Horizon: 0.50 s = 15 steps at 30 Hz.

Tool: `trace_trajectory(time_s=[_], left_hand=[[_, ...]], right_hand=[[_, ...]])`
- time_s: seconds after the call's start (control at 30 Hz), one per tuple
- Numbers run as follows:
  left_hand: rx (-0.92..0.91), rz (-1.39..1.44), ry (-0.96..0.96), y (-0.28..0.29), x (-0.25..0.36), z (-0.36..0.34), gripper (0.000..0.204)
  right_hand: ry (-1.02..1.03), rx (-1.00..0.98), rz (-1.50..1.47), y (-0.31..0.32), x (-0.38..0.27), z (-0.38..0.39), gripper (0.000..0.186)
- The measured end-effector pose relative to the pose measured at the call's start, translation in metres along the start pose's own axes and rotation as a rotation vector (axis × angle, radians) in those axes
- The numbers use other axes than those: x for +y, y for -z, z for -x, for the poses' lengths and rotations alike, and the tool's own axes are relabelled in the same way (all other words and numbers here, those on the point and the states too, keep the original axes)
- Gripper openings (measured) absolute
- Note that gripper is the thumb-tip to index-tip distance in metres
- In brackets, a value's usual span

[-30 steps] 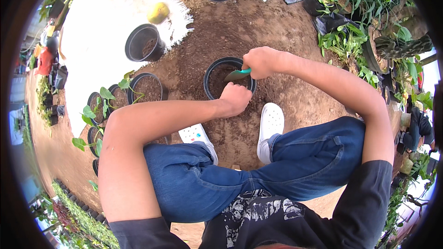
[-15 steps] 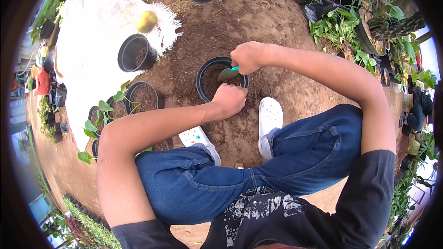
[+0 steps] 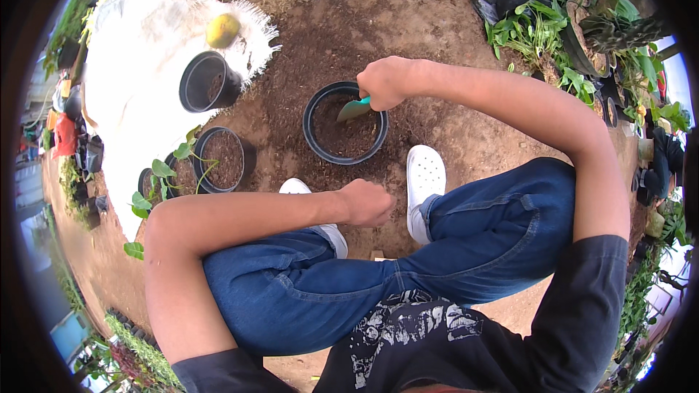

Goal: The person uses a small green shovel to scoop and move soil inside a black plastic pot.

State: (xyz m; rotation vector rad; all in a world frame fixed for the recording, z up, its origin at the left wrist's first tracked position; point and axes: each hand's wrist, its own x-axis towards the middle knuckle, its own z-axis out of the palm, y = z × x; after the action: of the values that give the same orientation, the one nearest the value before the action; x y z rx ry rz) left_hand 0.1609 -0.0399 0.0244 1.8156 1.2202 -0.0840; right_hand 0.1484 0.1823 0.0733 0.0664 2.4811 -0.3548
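Note:
A black plastic pot (image 3: 312, 147) partly filled with dark soil (image 3: 351, 140) stands on the ground in front of my feet. My right hand (image 3: 386, 81) is closed around the handle of a green hand trowel (image 3: 354, 108) at the pot's far right rim. The trowel's blade points down and left, its tip at the soil inside the pot. Nearer to me, apart from the pot, my left hand (image 3: 369, 202) hovers above the ground with curled fingers; whether anything is in them is hidden.
An empty-looking black pot (image 3: 195, 84) and a yellowish round fruit (image 3: 223, 30) rest on a white woven sheet (image 3: 138, 65). Left of the pot are soil-filled pots (image 3: 237, 147) and a leafy vine (image 3: 162, 169). Plants (image 3: 535, 33) crowd the far right. My white clogs (image 3: 426, 175) flank the near ground.
My left hand has left the pot's near rim and drawn back toward me. The right hand, still on the trowel, has shifted slightly left and away.

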Motion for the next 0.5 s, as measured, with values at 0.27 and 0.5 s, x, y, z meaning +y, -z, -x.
trace_trajectory(time_s=[0.27,0.5], left_hand=[[-0.381,-0.212,0.596,0.051,-0.061,0.016,0.05],[-0.171,-0.111,0.976,0.115,-0.087,0.049,0.073]], right_hand=[[0.026,0.003,0.057,0.004,-0.003,0.002,0.043],[-0.057,0.097,0.048,0.055,-0.027,0.045,0.032]])
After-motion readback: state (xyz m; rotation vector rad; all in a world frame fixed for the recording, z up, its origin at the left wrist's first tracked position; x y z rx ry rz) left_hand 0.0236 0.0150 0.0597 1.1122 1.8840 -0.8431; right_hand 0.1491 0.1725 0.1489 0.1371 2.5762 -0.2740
